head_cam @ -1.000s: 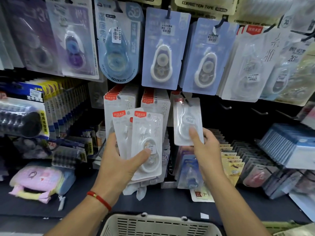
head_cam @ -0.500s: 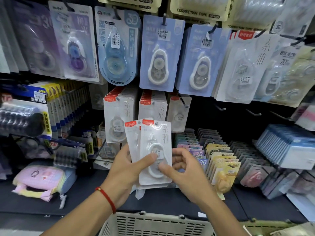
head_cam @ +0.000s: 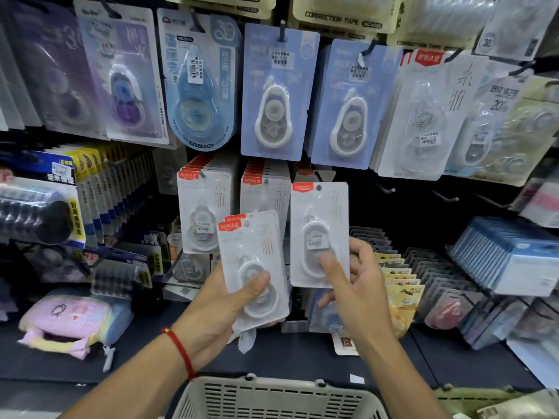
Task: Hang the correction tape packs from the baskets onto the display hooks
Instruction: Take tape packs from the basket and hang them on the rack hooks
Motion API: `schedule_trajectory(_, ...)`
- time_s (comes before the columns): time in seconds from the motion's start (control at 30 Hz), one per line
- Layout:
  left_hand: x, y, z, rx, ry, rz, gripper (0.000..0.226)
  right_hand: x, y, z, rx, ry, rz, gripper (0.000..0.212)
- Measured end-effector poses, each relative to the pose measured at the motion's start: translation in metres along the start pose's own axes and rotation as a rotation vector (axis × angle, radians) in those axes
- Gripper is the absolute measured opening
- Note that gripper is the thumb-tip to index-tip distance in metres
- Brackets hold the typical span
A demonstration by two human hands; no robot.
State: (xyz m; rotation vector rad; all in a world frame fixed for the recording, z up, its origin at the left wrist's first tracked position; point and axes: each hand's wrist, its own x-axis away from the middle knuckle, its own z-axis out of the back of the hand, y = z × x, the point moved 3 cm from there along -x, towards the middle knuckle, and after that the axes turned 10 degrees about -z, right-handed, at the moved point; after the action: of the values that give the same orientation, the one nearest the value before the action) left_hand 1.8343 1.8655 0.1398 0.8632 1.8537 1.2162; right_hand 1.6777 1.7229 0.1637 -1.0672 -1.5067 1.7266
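Hanging step: right hand (head_cam: 360, 285) pinches one pack (head_cam: 319, 234); left hand (head_cam: 223, 306) grips spare packs (head_cam: 254, 267); next, thread its hole onto the far hook (head_cam: 317, 176).

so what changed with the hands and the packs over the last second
The right hand left the hooked pack, came down to the stack, took one white correction tape pack with a red corner label off it and now holds that pack up toward the lower hooks. The left hand kept gripping the remaining stack of white packs, now thinner. The beige plastic basket below stayed put.
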Motion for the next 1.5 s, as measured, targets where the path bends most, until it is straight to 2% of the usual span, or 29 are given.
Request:
schedule_trajectory(0.17, 0.001, 0.003, 0.002, -0.069, 0.14, -0.096, 0.073, -0.008, 0.0, 0.005, -0.04, 0.074, -0.01, 0.025)
schedule_trajectory(0.33, 0.001, 0.005, 0.004, -0.113, 0.249, -0.169, 0.067, -0.011, -0.003, 0.003, -0.084, 0.138, 0.019, 0.028)
schedule_trajectory(0.47, 0.002, 0.008, 0.006, -0.135, 0.266, -0.186, 0.059, -0.012, -0.001, 0.001, -0.092, 0.23, 0.005, 0.029)
schedule_trajectory(0.57, 0.003, 0.009, 0.007, -0.153, 0.256, -0.2, 0.062, -0.01, 0.003, 0.001, -0.095, 0.276, 0.005, 0.035)
schedule_trajectory(0.97, 0.002, 0.01, 0.006, -0.175, 0.267, -0.213, 0.064, -0.007, 0.0, -0.001, -0.106, 0.266, 0.007, 0.038)
schedule_trajectory(1.07, 0.002, 0.008, 0.007, -0.185, 0.283, -0.216, 0.069, -0.017, 0.002, -0.002, -0.156, 0.18, -0.039, 0.042)
schedule_trajectory(1.17, 0.002, 0.007, 0.006, -0.171, 0.288, -0.201, 0.068, -0.027, 0.016, -0.006, -0.275, 0.019, -0.28, 0.074)
schedule_trajectory(1.23, 0.002, 0.005, 0.005, -0.149, 0.286, -0.178, 0.062, -0.028, 0.028, -0.006, -0.284, -0.038, -0.425, 0.083)
schedule_trajectory(1.3, 0.001, 0.003, 0.004, -0.151, 0.285, -0.167, 0.064, -0.025, 0.032, -0.004, -0.182, -0.06, -0.451, 0.068)
schedule_trajectory(1.4, 0.002, 0.0, 0.001, -0.147, 0.29, -0.166, 0.066, -0.015, 0.026, -0.011, -0.025, -0.214, -0.338, 0.033)
schedule_trajectory(1.5, 0.003, -0.002, -0.005, -0.136, 0.286, -0.148, 0.066, -0.002, 0.02, -0.026, 0.071, -0.356, -0.232, 0.034)
